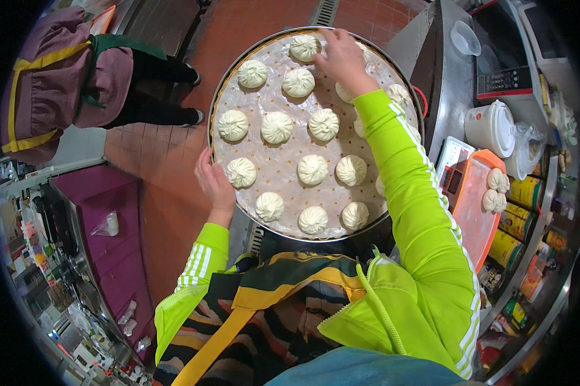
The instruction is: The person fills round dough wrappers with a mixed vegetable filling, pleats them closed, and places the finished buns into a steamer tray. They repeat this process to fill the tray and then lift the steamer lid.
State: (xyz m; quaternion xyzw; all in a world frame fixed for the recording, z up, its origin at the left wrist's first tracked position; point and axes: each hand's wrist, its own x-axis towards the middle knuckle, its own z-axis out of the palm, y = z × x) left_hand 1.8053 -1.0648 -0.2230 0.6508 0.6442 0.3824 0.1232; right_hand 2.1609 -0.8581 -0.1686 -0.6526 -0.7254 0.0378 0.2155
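Observation:
A large round steamer tray [289, 148] lined with pale perforated sheeting lies in front of me. Pleated white buns [276, 127] stand spaced over it, several of them partly covered by my right arm. At its left edge, my left hand [215, 183] holds the rim, close to a bun [241, 173]. My right hand [345, 59] reaches over the far part, thumb and fingers apart beside a bun [304, 47]; I cannot tell whether the fingertips touch it. Another bun [365, 53] is partly hidden behind that hand.
Right of the tray, a steel counter [454, 83] bears a microwave [503, 55], a white bucket [489, 127] and an orange tray [473, 215] with buns. A co-worker [78, 83] stands at far left. Below them is a purple cabinet [107, 219].

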